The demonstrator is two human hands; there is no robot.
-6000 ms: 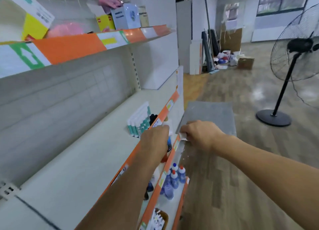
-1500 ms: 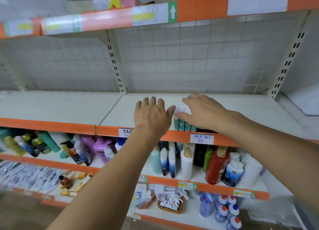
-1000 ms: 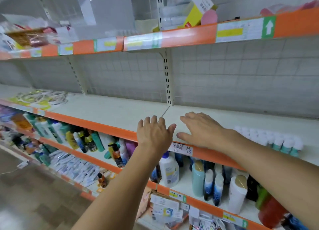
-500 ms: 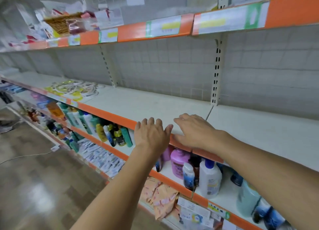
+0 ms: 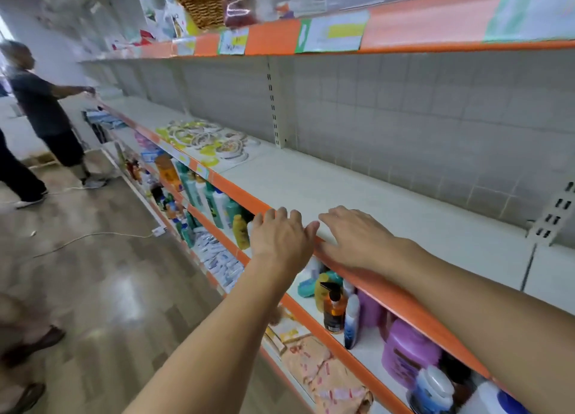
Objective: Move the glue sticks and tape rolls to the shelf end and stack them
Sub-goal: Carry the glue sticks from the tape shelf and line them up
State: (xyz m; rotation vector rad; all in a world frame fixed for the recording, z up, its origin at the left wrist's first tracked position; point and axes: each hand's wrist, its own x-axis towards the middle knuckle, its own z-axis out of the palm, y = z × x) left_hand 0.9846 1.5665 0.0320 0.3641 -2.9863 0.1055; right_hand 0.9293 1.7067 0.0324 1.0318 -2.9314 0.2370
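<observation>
A pile of tape rolls in white and yellow-green packaging lies on the white shelf, well to the left of my hands. No glue sticks are in view. My left hand hovers at the shelf's orange front edge, fingers straight and spread, holding nothing. Just to its right, my right hand is over the shelf's front edge with fingers extended, also holding nothing. The two hands almost touch at the thumb.
Bottles crowd the lower shelf under the orange rail. A wicker basket sits on the top shelf. A person in dark clothes stands at the far left end of the aisle. A white cable runs across the floor.
The view has swung further left along the shelf; the tape rolls are closer and a person at the far end has come into view. Both hands stay held out, holding nothing.
</observation>
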